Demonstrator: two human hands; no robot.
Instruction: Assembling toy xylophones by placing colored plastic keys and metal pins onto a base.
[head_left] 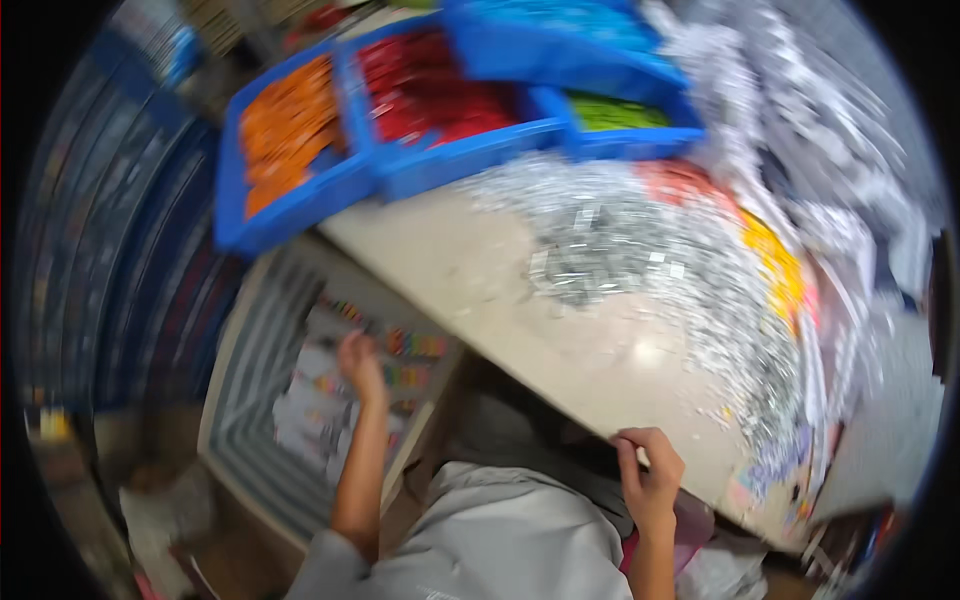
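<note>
My left hand (362, 366) reaches into a grey crate (235, 375) beside the table, over white cards (303, 415) and small rows of multicoloured pieces (416, 344). Motion smears its fingers, so I cannot make out their pose or whether they hold anything. At the table's near edge, my right hand (655, 468) is closed, thumb and forefinger brought together in a pinch. Whatever lies between those fingertips, if anything, is too small to see. A wide heap of small shiny silver pieces (620, 245) spreads across the table (460, 260) beyond it.
Blue bins along the far side hold orange pieces (290, 125), red pieces (430, 85), light blue pieces (570, 22) and green pieces (618, 112). Yellow pieces (772, 262) and white bundled material (740, 100) border the silver heap. Dark blue stacked trays (140, 250) stand at left.
</note>
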